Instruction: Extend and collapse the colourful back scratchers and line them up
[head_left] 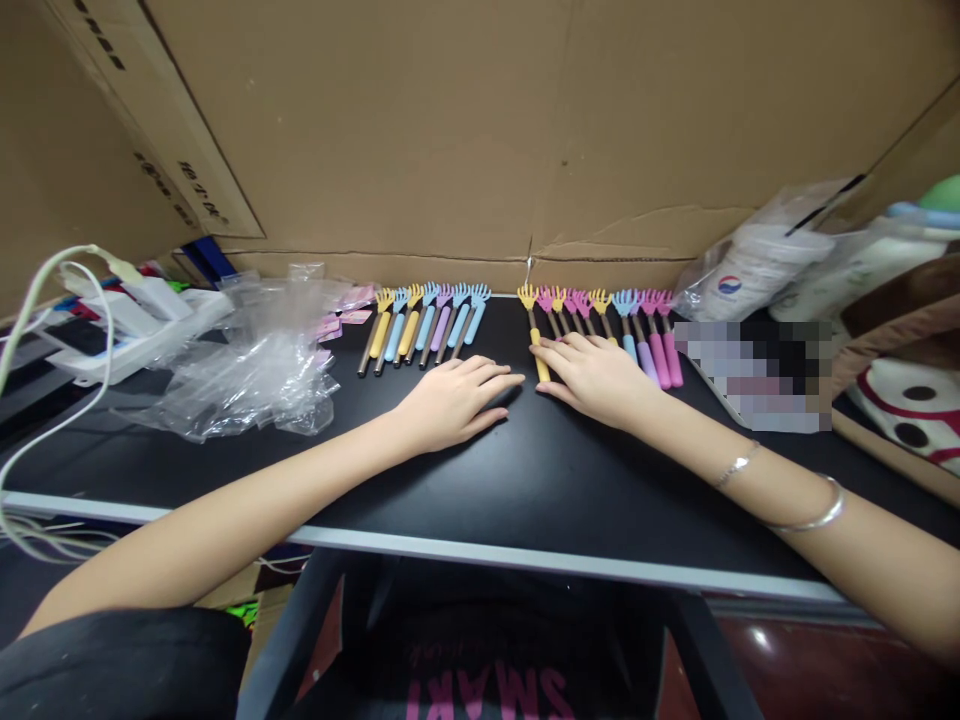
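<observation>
Spanning the lower half of the frame, one black surface [525, 480] backs onto cardboard sheets [525, 130] filling the top. One heap of clear plastic bags [255, 370] lies at centre left, with a white power strip [142, 320] and its cable at the far left. One bagged white cup [750, 265] and a plush toy [911, 400] sit at the right edge.

Two rows of small hand-shaped back scratchers lie at the middle of the surface. The left row [424, 325] counts about seven, in yellow, blue and purple; the right row [600, 325] counts about nine, in yellow, pink, blue and purple. Every scratcher has its long axis running up the frame, claw ends toward the cardboard, handles toward the person; the left row leans slightly to the right at the top.

The left hand [454, 400] rests flat on the bare surface between the rows, fingers loosely spread and holding nothing. The right hand [596, 378] lies palm down over the handles of the right row, fingers extended, its fingertips [541, 352] touching the yellow scratcher [534, 335] at that row's left end; its grip is not closed around anything. Two bracelets [780, 490] circle the right forearm.
</observation>
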